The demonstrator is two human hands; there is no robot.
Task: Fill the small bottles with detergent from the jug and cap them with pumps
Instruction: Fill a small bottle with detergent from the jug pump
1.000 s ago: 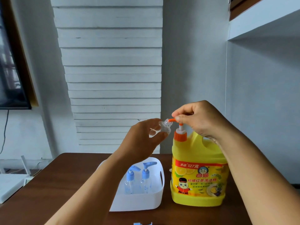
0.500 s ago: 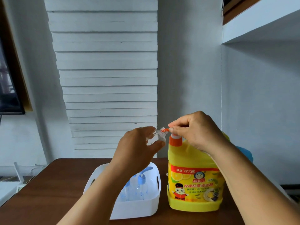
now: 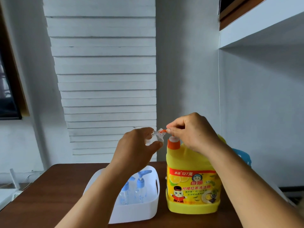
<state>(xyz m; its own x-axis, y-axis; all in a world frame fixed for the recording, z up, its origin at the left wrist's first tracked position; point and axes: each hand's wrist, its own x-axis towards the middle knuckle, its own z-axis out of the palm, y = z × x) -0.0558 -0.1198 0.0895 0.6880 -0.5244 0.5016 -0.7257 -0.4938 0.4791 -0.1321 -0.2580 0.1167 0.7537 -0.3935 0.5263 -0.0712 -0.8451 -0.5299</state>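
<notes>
A big yellow detergent jug (image 3: 192, 185) with an orange pump collar (image 3: 173, 143) stands on the brown table (image 3: 54, 191). My right hand (image 3: 192, 130) is curled over the jug's orange pump head, whose nozzle tip (image 3: 163, 131) pokes out to the left. My left hand (image 3: 136, 147) grips a small clear bottle (image 3: 157, 137), tilted, with its open mouth against the nozzle tip. In the white basket (image 3: 148, 209) stand small clear bottles with blue pumps (image 3: 141, 183).
The table's back edge meets a white slatted wall panel (image 3: 107, 79). A blue object (image 3: 243, 157) shows behind my right forearm. A dark framed screen (image 3: 9, 83) hangs at the left, and a white shelf (image 3: 263, 25) juts out at the upper right.
My right hand has pushed the jug's pump head down; the stem is now short above the collar. The left hand followed down with the small bottle at the nozzle. The camera view tilted upward.
</notes>
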